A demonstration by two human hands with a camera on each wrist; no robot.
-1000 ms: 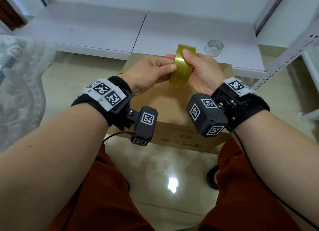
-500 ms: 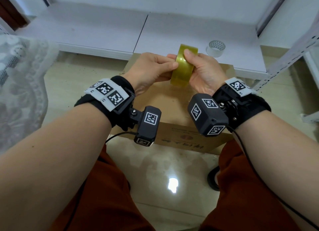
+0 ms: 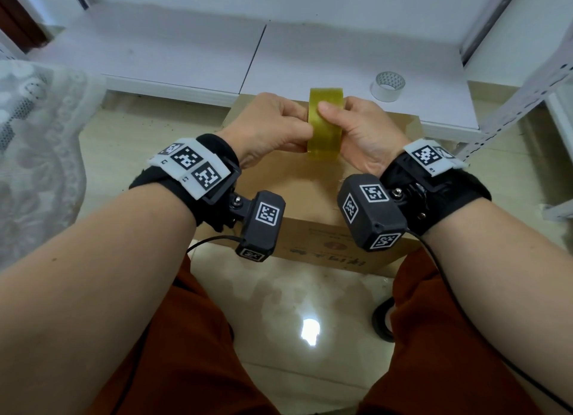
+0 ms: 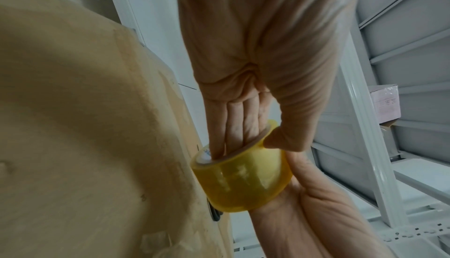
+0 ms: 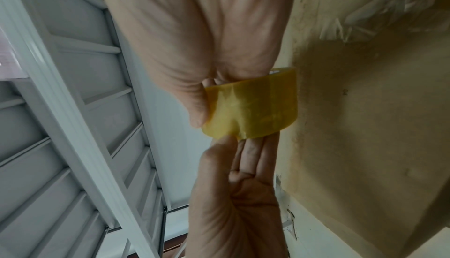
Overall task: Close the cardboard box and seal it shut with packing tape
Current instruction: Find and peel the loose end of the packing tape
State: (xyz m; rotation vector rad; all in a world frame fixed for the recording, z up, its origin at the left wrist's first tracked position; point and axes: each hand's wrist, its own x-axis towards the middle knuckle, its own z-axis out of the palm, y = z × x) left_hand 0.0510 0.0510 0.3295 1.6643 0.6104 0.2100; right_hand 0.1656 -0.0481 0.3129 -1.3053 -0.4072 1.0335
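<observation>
Held between both hands, tape roll [image 3: 325, 126] upright, hole seemingly sideways

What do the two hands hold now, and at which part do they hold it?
Both hold the yellow tape roll above the cardboard box. The left hand has fingers inside its core; the right hand presses its thumb on the outer band.

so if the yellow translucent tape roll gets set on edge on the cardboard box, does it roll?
Likely: the yellow translucent tape roll is round and wide. Its glossy face looks slick. Both hands, left hand and right hand, grip it easily, so probably light.
</observation>
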